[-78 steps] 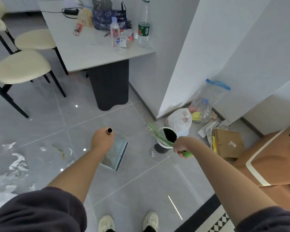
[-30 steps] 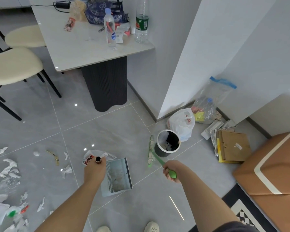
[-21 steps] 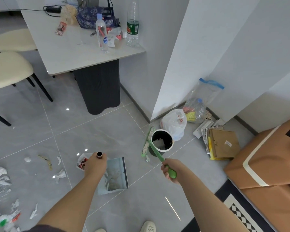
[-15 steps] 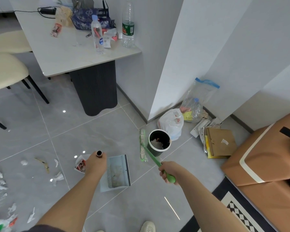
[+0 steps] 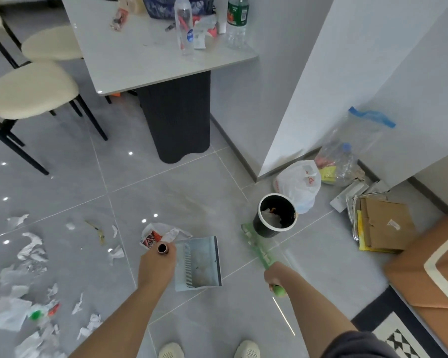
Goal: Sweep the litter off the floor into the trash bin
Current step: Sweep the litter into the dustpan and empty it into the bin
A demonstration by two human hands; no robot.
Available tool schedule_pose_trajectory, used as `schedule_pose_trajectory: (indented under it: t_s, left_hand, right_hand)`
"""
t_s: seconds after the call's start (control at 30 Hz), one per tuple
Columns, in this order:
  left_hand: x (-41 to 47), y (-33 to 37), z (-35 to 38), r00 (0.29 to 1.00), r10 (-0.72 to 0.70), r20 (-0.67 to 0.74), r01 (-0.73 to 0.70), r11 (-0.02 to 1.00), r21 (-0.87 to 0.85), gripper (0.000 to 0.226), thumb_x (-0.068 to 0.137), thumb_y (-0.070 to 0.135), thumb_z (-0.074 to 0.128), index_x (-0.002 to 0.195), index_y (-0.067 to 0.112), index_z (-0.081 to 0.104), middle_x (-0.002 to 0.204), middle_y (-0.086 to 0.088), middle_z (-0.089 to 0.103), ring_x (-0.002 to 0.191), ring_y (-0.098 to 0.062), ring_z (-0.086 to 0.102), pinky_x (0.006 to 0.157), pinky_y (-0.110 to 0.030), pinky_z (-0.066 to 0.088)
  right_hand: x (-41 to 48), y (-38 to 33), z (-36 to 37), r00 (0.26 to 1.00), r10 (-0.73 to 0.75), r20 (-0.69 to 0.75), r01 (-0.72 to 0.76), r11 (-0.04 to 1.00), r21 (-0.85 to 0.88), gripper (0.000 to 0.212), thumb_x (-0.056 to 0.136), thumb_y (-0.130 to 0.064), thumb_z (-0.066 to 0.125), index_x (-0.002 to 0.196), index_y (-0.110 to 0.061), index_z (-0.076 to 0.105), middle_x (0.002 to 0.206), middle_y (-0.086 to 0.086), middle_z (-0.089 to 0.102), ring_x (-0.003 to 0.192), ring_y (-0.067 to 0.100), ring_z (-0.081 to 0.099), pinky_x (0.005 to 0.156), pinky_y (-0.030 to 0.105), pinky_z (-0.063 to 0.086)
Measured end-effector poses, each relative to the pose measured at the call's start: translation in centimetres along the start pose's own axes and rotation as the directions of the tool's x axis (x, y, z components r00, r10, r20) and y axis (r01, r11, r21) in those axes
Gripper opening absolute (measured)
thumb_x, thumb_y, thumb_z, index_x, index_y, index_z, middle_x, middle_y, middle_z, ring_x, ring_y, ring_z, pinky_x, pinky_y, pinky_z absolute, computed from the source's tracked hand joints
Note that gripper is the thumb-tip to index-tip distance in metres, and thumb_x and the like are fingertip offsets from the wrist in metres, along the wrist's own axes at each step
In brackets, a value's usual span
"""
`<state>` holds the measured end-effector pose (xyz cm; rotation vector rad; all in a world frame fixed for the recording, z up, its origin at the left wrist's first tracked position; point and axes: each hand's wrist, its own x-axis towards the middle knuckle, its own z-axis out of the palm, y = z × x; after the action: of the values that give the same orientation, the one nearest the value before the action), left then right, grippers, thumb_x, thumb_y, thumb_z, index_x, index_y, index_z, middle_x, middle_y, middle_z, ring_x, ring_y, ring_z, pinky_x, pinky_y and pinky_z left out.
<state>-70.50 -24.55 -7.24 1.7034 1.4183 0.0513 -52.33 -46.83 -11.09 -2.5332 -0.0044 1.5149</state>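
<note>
Head view. The left hand (image 5: 154,264) grasps the upright handle of the dustpan (image 5: 199,264), which rests on the floor (image 5: 192,187) with a printed wrapper (image 5: 153,237) just beside its back edge. The right hand (image 5: 277,276) is clenched round the green broom (image 5: 256,246), whose blurred head hangs low, just left of the trash bin (image 5: 263,228). Most of the litter (image 5: 29,254) lies well apart, at far left. To do the step well, the pan's dark lip (it appears to face right, away from the scraps) should be turned towards the wrapper and pressed flat, with short, low broom strokes into it. Compared with 2.6 s ago, the broom no longer lies across the bin's rim, and the wrapper, then out of sight, shows beside the pan.
</note>
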Motion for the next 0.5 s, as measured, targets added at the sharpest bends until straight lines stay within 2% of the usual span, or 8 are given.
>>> schedule_pose_trajectory:
  t_s: [0.07,0.1,0.2,0.27,0.37,0.5]
  left_hand:
    - [0.3,-1.1,-1.2,1.0,-0.019,-0.005,0.019,1.0,-0.006,0.04,0.095,0.033,0.047,0.07,0.006,0.062,0.067,-0.012,0.068,0.069,-0.034,0.065,0.068,-0.045,0.056]
    - [0.5,-1.6,-1.6,1.0,-0.022,-0.003,0.022,1.0,-0.004,0.04,0.094,0.035,0.046,0.07,0.007,0.062,0.067,-0.012,0.068,0.068,-0.033,0.066,0.068,-0.046,0.057]
    - [1.2,-3.4,-4.1,0.998,-0.064,-0.008,0.064,0.998,-0.005,0.042,0.092,0.038,0.044,0.071,0.009,0.065,0.068,-0.01,0.071,0.067,-0.031,0.067,0.067,-0.045,0.059]
    - [1.3,-4.5,-6.0,0.996,-0.087,-0.034,0.087,0.996,-0.015,0.042,0.093,0.035,0.046,0.072,0.005,0.066,0.069,-0.012,0.07,0.068,-0.032,0.068,0.068,-0.043,0.057]
    - [1.6,-6.2,-9.0,0.99,-0.116,-0.08,0.112,0.993,-0.046,0.041,0.094,0.029,0.048,0.071,-0.001,0.063,0.068,-0.017,0.069,0.069,-0.035,0.067,0.07,-0.045,0.056]
    - [2.2,-9.0,-13.3,0.979,-0.161,-0.124,0.155,0.986,-0.057,0.041,0.094,0.027,0.047,0.07,-0.004,0.062,0.069,-0.021,0.068,0.07,-0.04,0.067,0.073,-0.049,0.058]
  right_hand:
    - [0.1,-0.7,1.3,0.998,0.017,0.063,-0.018,1.0,0.022,0.027,0.088,-0.005,0.049,0.066,-0.017,0.039,0.072,0.001,0.046,0.06,0.013,0.045,0.079,0.032,0.049]
    - [0.1,-1.1,1.8,0.997,0.027,0.079,-0.03,0.999,0.038,0.026,0.088,-0.004,0.049,0.067,-0.017,0.04,0.072,0.002,0.046,0.06,0.014,0.046,0.076,0.033,0.05]
    - [-1.0,-3.4,3.4,0.979,0.127,0.159,-0.149,0.98,0.135,0.018,0.09,-0.002,0.044,0.074,-0.01,0.045,0.064,0.007,0.047,0.046,0.016,0.049,0.046,0.024,0.044]
    - [-2.1,-5.7,4.3,0.954,0.164,0.25,-0.212,0.961,0.178,0.015,0.092,-0.001,0.041,0.078,-0.007,0.043,0.057,0.006,0.043,0.03,0.013,0.044,0.035,0.016,0.037]
    - [-3.9,-9.3,5.5,0.926,0.132,0.354,-0.207,0.961,0.182,0.007,0.094,-0.002,0.04,0.091,-0.008,0.04,0.058,0.003,0.039,0.025,0.008,0.038,0.03,0.012,0.033]
    - [-6.1,-13.8,7.1,0.938,0.081,0.336,-0.112,0.991,0.075,0.011,0.093,-0.002,0.043,0.102,-0.009,0.045,0.056,0.003,0.041,0.029,0.009,0.037,0.032,0.014,0.034]
